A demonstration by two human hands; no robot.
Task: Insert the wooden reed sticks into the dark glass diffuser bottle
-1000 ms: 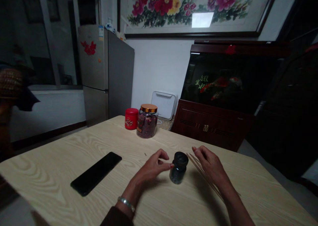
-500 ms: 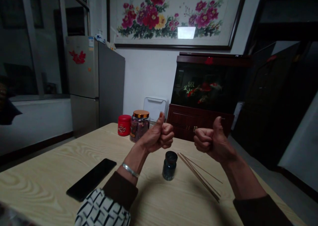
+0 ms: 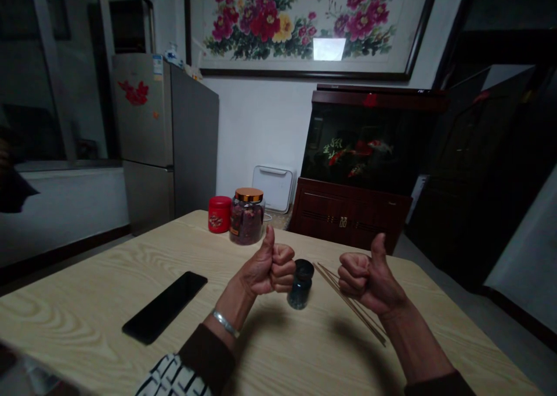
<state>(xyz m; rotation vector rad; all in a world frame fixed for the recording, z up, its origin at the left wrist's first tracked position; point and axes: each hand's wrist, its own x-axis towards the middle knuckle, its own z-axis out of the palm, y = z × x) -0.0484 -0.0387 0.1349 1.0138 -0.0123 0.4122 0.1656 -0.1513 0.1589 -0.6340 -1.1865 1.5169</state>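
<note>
My left hand (image 3: pixel 266 266) is a closed fist with the thumb pointing up, held above the wooden table (image 3: pixel 108 303); it holds nothing. My right hand (image 3: pixel 366 275) makes the same thumbs-up fist, also with nothing in it. Between them a small dark jar with a black lid (image 3: pixel 299 284) stands upright on the table, just right of my left fist and partly hidden by it. A bundle of thin wooden sticks (image 3: pixel 348 303) lies on the table under and behind my right hand.
A black phone (image 3: pixel 164 306) lies flat at the left. A glass jar with a gold lid (image 3: pixel 247 216) and a red tin (image 3: pixel 219 213) stand at the table's far edge. Behind are a grey fridge (image 3: pixel 165 135), a fish tank on a cabinet (image 3: pixel 369 152) and a flower painting.
Both hands left the small jar and rose into thumbs-up fists; since half a second ago they have dropped a little lower. The jar stays upright on the table.
</note>
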